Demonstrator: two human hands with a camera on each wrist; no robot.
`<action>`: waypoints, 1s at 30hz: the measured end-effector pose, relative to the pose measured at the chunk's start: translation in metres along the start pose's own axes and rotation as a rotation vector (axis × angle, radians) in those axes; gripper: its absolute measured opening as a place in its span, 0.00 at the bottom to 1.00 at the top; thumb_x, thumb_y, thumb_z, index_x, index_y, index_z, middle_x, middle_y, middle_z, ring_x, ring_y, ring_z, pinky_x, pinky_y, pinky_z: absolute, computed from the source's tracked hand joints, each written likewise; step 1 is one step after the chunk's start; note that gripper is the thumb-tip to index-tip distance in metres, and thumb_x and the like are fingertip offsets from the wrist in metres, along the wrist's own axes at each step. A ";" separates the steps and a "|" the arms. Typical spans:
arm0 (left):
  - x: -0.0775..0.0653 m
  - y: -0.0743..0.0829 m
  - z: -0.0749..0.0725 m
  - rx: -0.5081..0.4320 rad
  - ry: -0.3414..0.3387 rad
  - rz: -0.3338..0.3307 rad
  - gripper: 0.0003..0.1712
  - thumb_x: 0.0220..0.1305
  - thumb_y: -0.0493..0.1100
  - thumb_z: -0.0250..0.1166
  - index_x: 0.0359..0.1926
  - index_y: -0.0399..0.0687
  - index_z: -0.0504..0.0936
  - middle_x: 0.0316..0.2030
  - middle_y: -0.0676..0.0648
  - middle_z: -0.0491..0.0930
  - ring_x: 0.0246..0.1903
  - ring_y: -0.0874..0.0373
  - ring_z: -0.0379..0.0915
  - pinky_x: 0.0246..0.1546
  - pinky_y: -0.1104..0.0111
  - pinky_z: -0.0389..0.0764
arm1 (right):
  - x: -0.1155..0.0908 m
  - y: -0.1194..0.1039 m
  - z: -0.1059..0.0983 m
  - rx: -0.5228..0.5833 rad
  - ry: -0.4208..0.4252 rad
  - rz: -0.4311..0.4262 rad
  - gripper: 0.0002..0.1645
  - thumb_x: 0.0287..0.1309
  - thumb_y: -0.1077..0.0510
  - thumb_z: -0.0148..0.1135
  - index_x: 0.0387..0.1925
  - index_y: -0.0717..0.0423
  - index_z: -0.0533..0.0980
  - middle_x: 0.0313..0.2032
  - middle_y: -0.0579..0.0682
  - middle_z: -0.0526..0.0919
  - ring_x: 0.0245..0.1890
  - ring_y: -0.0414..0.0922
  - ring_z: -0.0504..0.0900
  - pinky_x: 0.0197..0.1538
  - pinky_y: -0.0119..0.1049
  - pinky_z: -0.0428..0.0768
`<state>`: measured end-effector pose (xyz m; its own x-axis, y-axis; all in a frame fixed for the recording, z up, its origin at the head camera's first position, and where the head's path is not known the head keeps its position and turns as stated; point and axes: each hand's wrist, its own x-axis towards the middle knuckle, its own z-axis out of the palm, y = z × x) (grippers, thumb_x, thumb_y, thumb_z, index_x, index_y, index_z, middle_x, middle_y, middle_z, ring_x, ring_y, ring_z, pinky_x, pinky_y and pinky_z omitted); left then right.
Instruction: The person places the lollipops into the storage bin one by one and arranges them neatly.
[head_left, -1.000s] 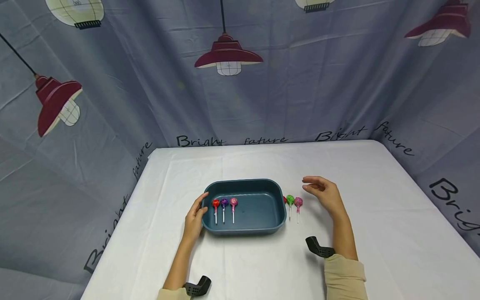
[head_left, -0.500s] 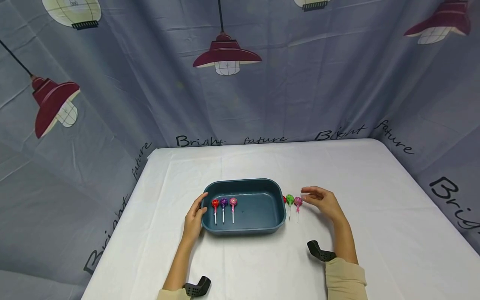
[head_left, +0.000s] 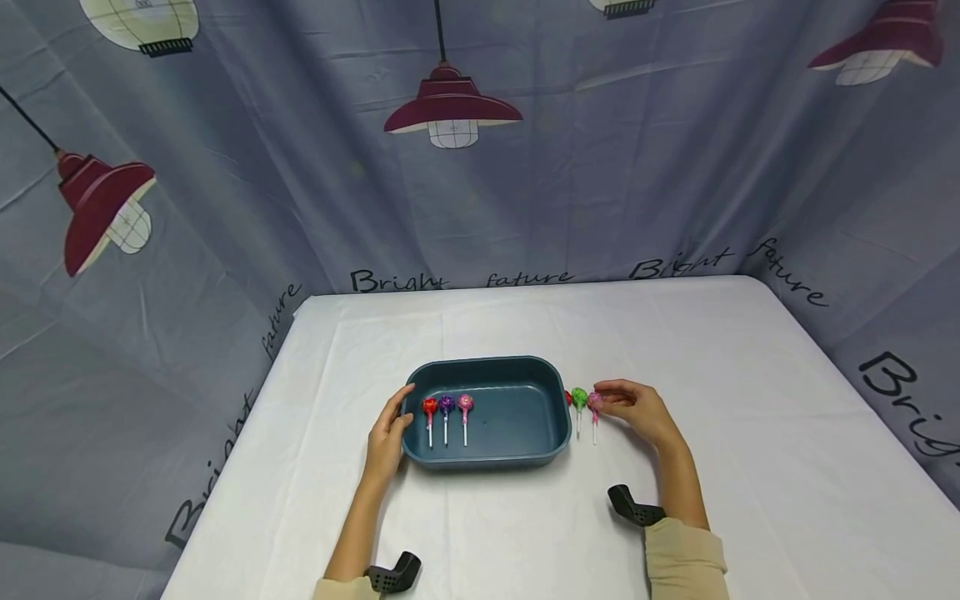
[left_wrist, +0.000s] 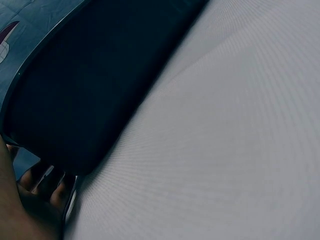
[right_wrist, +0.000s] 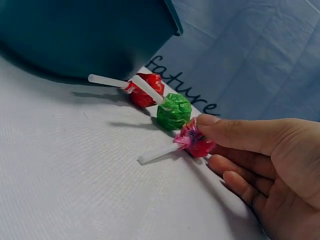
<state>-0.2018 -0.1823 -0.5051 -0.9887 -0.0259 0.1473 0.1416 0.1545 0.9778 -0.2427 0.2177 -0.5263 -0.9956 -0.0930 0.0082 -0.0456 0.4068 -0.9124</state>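
My right hand (head_left: pixel 637 410) pinches the wrapped head of a pink lollipop (right_wrist: pixel 190 137), its thumb on the near side of the candy. The white stick points away from the hand, close over the cloth. Beside it lie a green lollipop (right_wrist: pixel 174 111) and a red lollipop (right_wrist: pixel 146 90), the red one partly hidden by the tray in the head view. My left hand (head_left: pixel 386 433) rests against the left end of a dark teal tray (head_left: pixel 510 461), fingertips at its rim. Inside the tray's left part are a red lollipop (head_left: pixel 430 407), a purple lollipop (head_left: pixel 447 405) and a pink lollipop (head_left: pixel 466 403), side by side.
A white cloth (head_left: pixel 517 533) covers the table. Behind and beside it hangs a grey-blue curtain (head_left: pixel 600 167) printed with lamps and lettering. Black wrist devices sit on the left wrist (head_left: pixel 395 575) and right wrist (head_left: pixel 636 507).
My right hand has come down and to the left, from above and right of the pink lollipop onto its head. The left hand and the tray hold their places.
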 end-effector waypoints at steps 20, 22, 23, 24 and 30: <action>0.002 -0.001 0.000 -0.027 -0.003 0.012 0.25 0.65 0.31 0.48 0.63 0.44 0.68 0.65 0.45 0.61 0.65 0.58 0.52 0.58 0.81 0.57 | 0.000 0.001 0.006 -0.071 0.066 0.023 0.22 0.47 0.55 0.70 0.45 0.60 0.80 0.36 0.55 0.82 0.32 0.46 0.76 0.34 0.28 0.74; 0.002 -0.002 0.000 -0.030 -0.002 0.018 0.25 0.65 0.30 0.48 0.63 0.43 0.68 0.65 0.45 0.61 0.65 0.58 0.53 0.59 0.81 0.57 | 0.000 0.001 0.006 -0.062 0.062 0.021 0.22 0.47 0.55 0.70 0.45 0.61 0.80 0.36 0.56 0.82 0.32 0.45 0.76 0.34 0.28 0.74; 0.002 -0.002 0.000 -0.030 -0.002 0.019 0.25 0.65 0.30 0.48 0.63 0.43 0.68 0.65 0.45 0.61 0.65 0.58 0.53 0.59 0.81 0.57 | -0.001 0.001 0.006 -0.053 0.062 0.021 0.22 0.47 0.55 0.70 0.45 0.61 0.80 0.36 0.56 0.82 0.32 0.45 0.77 0.34 0.27 0.74; 0.002 -0.003 0.000 -0.029 -0.002 0.020 0.25 0.65 0.30 0.49 0.63 0.43 0.68 0.65 0.45 0.61 0.65 0.57 0.53 0.59 0.81 0.57 | -0.001 0.001 0.006 -0.044 0.063 0.020 0.22 0.47 0.55 0.70 0.45 0.61 0.80 0.36 0.56 0.82 0.32 0.45 0.77 0.34 0.27 0.75; 0.002 -0.003 0.000 -0.018 -0.001 0.018 0.25 0.65 0.31 0.49 0.63 0.44 0.68 0.65 0.45 0.61 0.65 0.57 0.52 0.59 0.81 0.56 | -0.002 -0.001 0.004 -0.026 0.066 0.012 0.23 0.48 0.54 0.69 0.45 0.61 0.79 0.38 0.56 0.82 0.31 0.43 0.78 0.35 0.28 0.74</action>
<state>-0.2044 -0.1829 -0.5078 -0.9860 -0.0220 0.1651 0.1606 0.1373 0.9774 -0.2405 0.2141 -0.5274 -0.9993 -0.0282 0.0256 -0.0352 0.4309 -0.9017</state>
